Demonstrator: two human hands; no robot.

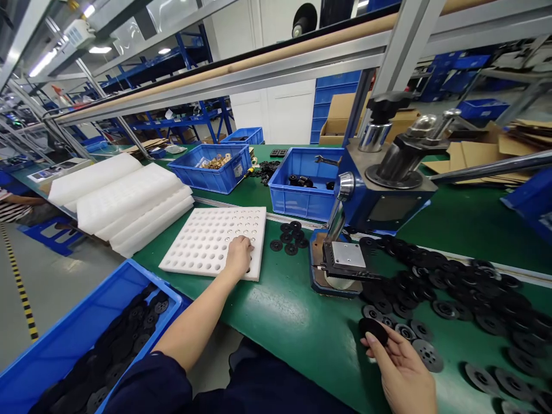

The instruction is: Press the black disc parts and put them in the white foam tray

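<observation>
My left hand (239,257) is over the right part of a white foam tray (196,238) with rows of round holes. Its fingers are bent together at a hole, and what they pinch is hidden. Small shiny rings show in several holes near that hand. My right hand (399,362) grips a black disc (373,332) between thumb and fingers, just above the green bench. Beside it lie loose black discs (446,309), some with holes and a raised hub. Between my hands stands a hand-lever press (388,190), with a metal block (347,254) at its base.
A small group of black discs (291,249) lies right of the tray. Blue bins (302,198) with parts stand behind, one holding a wrench (328,160). Stacked white foam sheets (125,201) are at the left. A large blue crate (129,276) of black discs sits at the lower left.
</observation>
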